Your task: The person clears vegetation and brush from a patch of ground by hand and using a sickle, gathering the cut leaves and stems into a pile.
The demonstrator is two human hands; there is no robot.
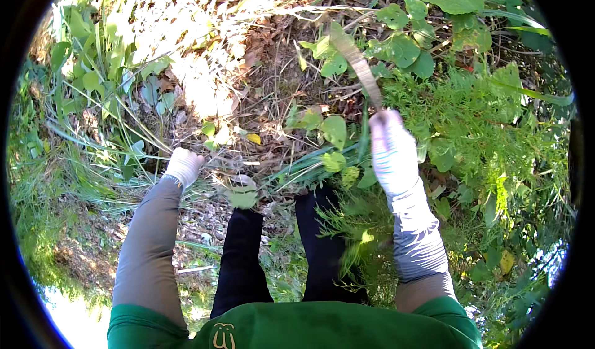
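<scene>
My left hand (184,165), in a pale glove, is closed around thin plant stems (146,135) that run up and to the left. In my gloved right hand (393,151) is a sickle or similar curved-blade tool, gripped near its lower end. Its curved blade (357,63) points up and to the left, blurred, over leafy ground. The handle is mostly hidden by the fingers. Long grass blades (302,165) and broad green leaves (333,130) lie between the two hands.
Feathery green foliage (446,103) crowds the right side and overlaps my right leg. Vines with broad leaves (402,49) grow at the upper right. Grass and leafy plants (79,70) stand on the left. Dry leaf litter (204,51) covers sunlit ground ahead.
</scene>
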